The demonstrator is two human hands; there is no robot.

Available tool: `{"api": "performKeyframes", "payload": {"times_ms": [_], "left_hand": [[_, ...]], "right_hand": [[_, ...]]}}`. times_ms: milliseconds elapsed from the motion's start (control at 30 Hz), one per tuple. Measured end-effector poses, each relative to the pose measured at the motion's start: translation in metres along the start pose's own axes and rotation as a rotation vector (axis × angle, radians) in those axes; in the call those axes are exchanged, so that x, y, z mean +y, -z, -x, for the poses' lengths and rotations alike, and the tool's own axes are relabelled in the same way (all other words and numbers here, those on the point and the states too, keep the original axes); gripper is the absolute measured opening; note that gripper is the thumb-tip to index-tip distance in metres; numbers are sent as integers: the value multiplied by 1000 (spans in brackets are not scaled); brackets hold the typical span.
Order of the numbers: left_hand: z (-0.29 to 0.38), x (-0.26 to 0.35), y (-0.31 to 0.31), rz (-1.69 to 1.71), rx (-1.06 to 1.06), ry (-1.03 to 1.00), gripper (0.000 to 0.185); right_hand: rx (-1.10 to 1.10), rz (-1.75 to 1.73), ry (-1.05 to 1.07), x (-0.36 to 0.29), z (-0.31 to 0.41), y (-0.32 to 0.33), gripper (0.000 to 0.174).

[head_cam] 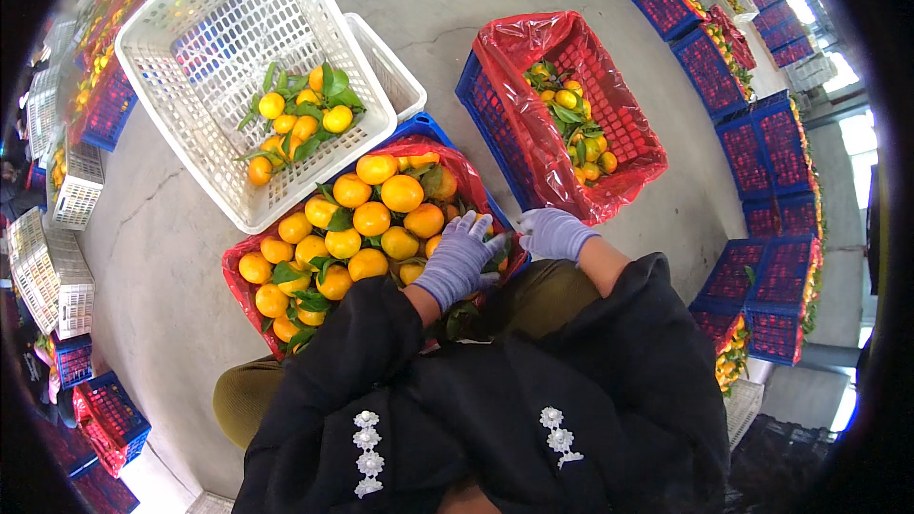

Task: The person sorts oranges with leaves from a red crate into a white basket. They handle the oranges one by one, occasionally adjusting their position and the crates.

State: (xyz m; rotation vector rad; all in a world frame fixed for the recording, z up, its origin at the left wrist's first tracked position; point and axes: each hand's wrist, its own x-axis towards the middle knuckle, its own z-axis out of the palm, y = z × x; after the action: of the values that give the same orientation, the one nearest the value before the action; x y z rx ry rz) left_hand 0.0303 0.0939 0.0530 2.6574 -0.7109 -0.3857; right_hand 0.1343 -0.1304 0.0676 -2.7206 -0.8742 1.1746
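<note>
Before me is a blue crate lined with red plastic (pixel 239 285), heaped with oranges (pixel 371 218) and green leaves. My left hand (pixel 457 260), in a striped grey-purple knit glove, lies over the fruit at the crate's right part with its fingers spread; whether a fruit is under the palm is hidden. My right hand (pixel 553 233), gloved alike, is just outside that crate's right edge, fingers bent toward it; its fingertips are partly hidden and I cannot tell if they pinch anything. A white plastic basket (pixel 214 135) beyond the heaped crate holds leafy oranges (pixel 300 121).
Another blue crate with a red liner (pixel 500 128), partly filled with small yellow-green citrus (pixel 571 118), stands ahead right. A second white basket (pixel 385 64) sits behind the first. Stacked blue crates (pixel 764 143) line the right; white crates (pixel 53 271) stand left.
</note>
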Motion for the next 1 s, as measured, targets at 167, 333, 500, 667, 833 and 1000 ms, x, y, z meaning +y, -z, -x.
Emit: {"api": "performKeyframes", "payload": {"times_ms": [167,333,500,667,833,1000], "left_hand": [[10,-8,-2,15,44,-76,57],[14,-6,-1,-12,34,-84,57],[15,-13,0,34,34,-121,56],[10,-32,-4,434,114,-64,66],[3,-36,15,384,21,-96,60],[-5,-72,68,38,69,0,56]], "right_hand": [[-303,266,57,30,2,19,37],[565,-307,47,-30,-37,42,65],[239,-161,72,-25,-126,94,40],[819,-521,100,-28,-147,104,32],[768,422,443,-107,-146,106,42],[474,72,274,-113,-172,124,25]]}}
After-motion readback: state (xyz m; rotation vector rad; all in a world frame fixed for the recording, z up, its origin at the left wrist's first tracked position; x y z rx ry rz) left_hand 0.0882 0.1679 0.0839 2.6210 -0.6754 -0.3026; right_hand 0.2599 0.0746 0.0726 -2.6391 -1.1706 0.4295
